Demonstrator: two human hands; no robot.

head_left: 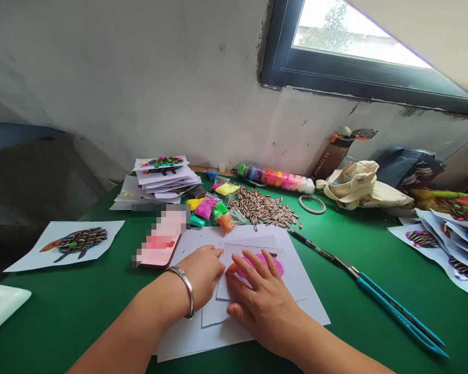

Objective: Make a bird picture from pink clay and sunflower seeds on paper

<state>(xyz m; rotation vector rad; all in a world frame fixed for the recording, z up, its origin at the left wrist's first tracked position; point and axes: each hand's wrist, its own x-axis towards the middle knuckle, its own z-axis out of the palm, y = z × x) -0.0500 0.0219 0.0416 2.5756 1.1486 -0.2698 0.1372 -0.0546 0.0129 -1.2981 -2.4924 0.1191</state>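
Observation:
White paper sheets (304,291) lie stacked in front of me, with a smaller sheet on top bearing a flat pink clay shape (280,267) and an orange part at its left. My right hand (263,296) lies over this shape, fingers spread, covering much of it. One sunflower seed (273,254) shows at the shape's upper edge. At the small sheet's left edge rests my left hand (203,272), a bracelet on its wrist, its fingers curled; whether it pinches anything is hidden.
Behind the paper are a seed pile (261,206), clay bags (206,208) and a pink case (159,249). Blue tweezers (398,309) and a pen (310,243) lie right. A seed bird picture (80,244) lies left, finished cards (458,244) far right.

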